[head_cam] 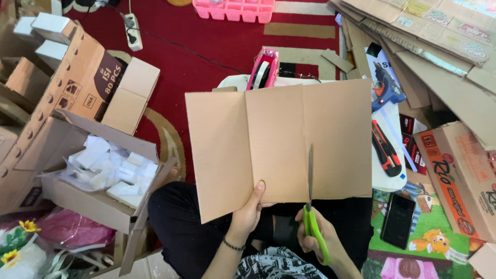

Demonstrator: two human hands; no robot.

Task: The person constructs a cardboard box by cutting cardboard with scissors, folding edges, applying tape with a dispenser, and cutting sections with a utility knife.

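- The cardboard sheet (279,144) hides most of the pink tape dispenser (264,67) and the white surface behind it.
- The left hand (249,212) shows only its thumb on the near face; its fingers are behind the sheet.
- The scissors (311,217) have their handles partly buried in the right hand (323,240).
- The pink basket (235,9), far off, is cut by the top edge.
- The open box (93,175) on the left holds white packets too jumbled to tell apart.
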